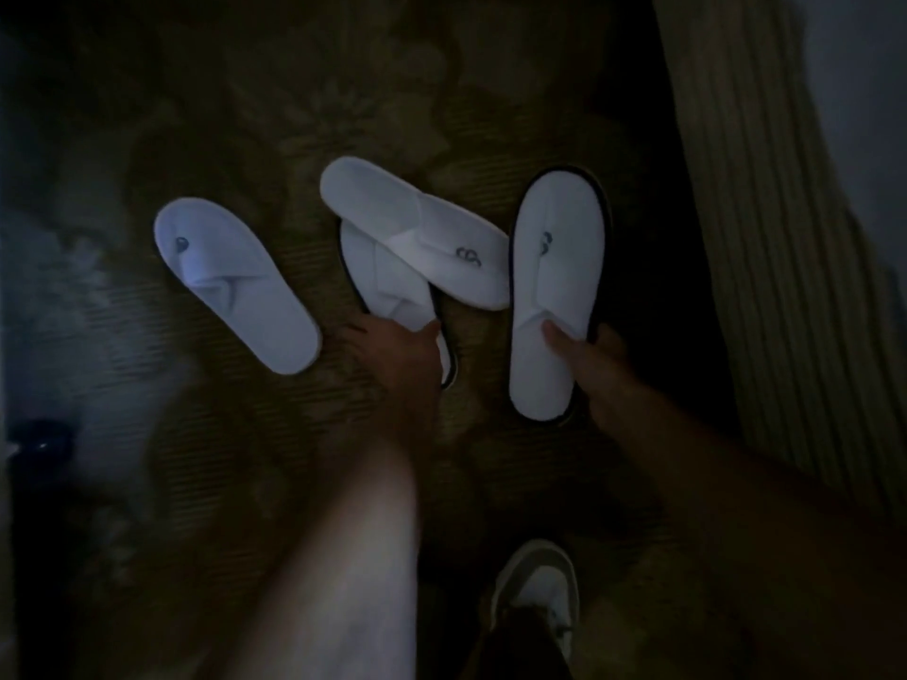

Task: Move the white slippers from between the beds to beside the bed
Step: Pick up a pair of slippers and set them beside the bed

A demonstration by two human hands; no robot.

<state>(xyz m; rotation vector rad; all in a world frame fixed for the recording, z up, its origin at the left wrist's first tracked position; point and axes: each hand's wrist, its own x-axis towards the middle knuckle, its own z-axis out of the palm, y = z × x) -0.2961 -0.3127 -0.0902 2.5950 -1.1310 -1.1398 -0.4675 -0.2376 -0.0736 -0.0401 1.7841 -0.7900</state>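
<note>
Several white slippers lie on a dark patterned carpet. The left slipper point(230, 282) rests alone, untouched. In the middle, an upper slipper point(417, 228) lies slantwise across a lower slipper point(387, 282); my left hand point(392, 355) grips the lower one at its strap edge. The right slipper point(557, 287), dark-soled, points up the frame, and my right hand point(589, 360) pinches it at the strap, thumb on top.
A striped bed skirt point(765, 238) hangs along the right side, close to the right slipper. My shoe point(537, 591) stands at the bottom centre. A dark object point(41, 446) sits at the left edge. The scene is dim.
</note>
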